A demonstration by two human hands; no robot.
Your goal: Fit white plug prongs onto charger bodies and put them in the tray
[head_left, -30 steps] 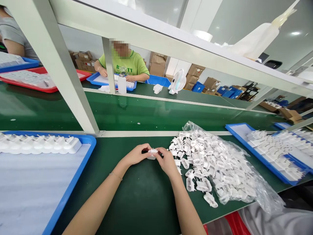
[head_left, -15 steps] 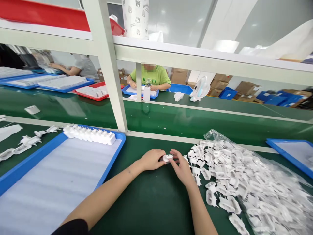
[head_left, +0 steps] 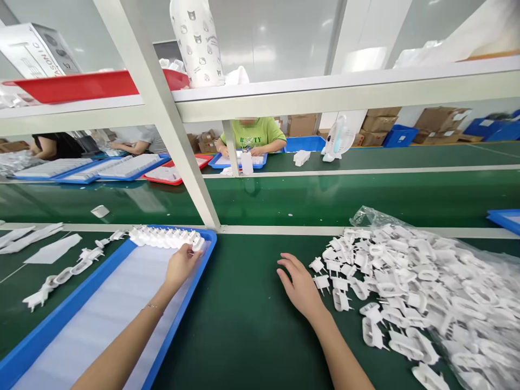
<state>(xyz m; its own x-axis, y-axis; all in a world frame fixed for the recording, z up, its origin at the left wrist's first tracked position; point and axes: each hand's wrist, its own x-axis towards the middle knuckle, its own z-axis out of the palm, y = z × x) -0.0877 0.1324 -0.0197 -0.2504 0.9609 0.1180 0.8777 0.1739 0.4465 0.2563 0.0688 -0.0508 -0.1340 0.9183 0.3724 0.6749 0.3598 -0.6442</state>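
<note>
- White plug piece (head_left: 199,243) is seen ending a row of plugs (head_left: 156,237) in the blue tray (head_left: 60,314), a frame post (head_left: 176,146) planted beside the far corner.
- Now it is touched by the left hand (head_left: 179,268), fingertips narrowed (whether pinched cannot be told); the right hand (head_left: 299,287) is held with fingers parted, near loose white parts (head_left: 340,299).
- The tray is lined with white sheeting (head_left: 114,303); the clear bag (head_left: 365,215) is filled with parts.

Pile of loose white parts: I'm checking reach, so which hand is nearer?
Right. The right hand is beside the pile; the left hand is farther off, at the row of white pieces in the blue tray.
</note>
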